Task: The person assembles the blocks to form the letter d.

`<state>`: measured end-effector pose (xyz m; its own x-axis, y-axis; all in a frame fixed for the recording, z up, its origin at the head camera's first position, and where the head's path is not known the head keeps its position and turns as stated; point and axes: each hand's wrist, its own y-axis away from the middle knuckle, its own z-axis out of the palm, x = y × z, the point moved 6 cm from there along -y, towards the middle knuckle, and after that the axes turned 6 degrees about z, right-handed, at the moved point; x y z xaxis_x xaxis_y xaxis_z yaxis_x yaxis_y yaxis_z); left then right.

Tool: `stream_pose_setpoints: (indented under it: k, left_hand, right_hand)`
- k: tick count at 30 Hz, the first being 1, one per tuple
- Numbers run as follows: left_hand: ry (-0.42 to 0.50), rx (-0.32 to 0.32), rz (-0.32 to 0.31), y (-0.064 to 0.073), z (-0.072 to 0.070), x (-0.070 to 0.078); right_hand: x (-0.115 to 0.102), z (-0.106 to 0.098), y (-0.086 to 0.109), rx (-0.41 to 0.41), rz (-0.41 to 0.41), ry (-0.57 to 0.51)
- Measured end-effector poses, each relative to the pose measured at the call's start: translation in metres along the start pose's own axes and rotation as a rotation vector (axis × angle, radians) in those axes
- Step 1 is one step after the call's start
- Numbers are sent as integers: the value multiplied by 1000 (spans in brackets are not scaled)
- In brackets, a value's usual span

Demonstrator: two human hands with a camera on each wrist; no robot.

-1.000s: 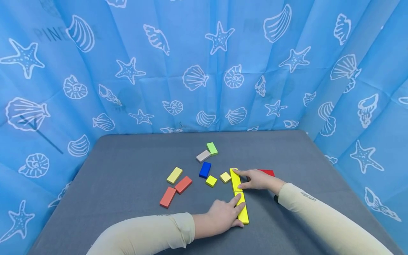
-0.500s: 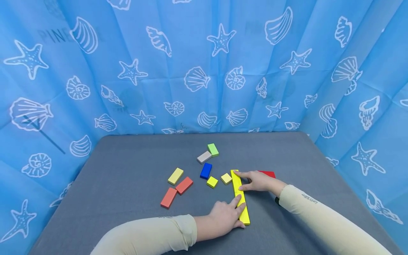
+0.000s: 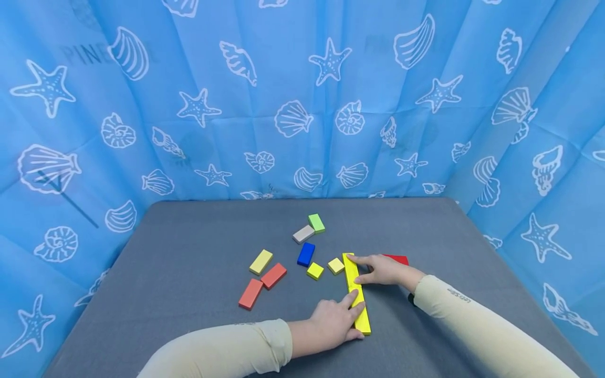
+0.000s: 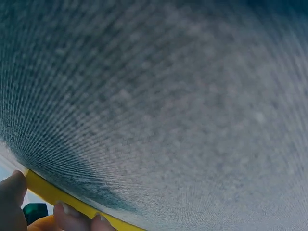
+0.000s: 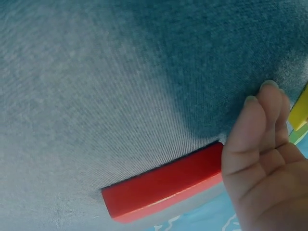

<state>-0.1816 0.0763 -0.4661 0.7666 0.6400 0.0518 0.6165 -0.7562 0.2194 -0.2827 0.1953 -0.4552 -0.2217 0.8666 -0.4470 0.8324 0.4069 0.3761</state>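
Observation:
Two long yellow blocks lie flat, end to end, in a line that runs away from me. My left hand (image 3: 331, 323) holds the near yellow block (image 3: 363, 321), with the thumb at its near end and two fingers on it. In the left wrist view, thumb and fingertips touch this block's edge. On the far yellow block (image 3: 351, 270) is my right hand (image 3: 385, 269), its index finger at the far end and its thumb farther down the side. The right wrist view catches only a bit of yellow. Behind the right hand, a red block (image 5: 163, 187) is partly hidden in the head view.
Left of the yellow line lie a pale yellow square block (image 3: 336, 265), a bright yellow one (image 3: 315, 271) and a blue block (image 3: 305, 254). Farther off are grey (image 3: 303, 233) and green (image 3: 316, 223) blocks. A yellow block (image 3: 261, 261) and two orange-red blocks (image 3: 273, 275) lie left.
The dark seam between the two yellow blocks has become hard to see. Both hands keep nearly the same hold, and the head view has shifted slightly.

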Motion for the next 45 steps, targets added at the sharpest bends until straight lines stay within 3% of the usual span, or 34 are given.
stream_pose_setpoints:
  k: [6,13,20,25,32,45]
  left_hand:
    - [52,-5,-15,1,0,-1]
    - [102,34,-74,0,-5,-11]
    - [124,27,-115,-7,-9,-18]
    - [135,18,-156,-9,-10,-22]
    - [118,-4,-140,-8,-8,-23]
    - [77,1,-103,-8,-6,-20]
  right_hand:
    - [2,-6,-1,6,-12,-45]
    - [13,-33,10,74,-18,-115]
    - [43,-51,24,197,-45,18]
    - [66,-51,28,209,-34,54]
    - [83,-45,27,204,-17,52]
    - [91,-43,26,246,-28,7]
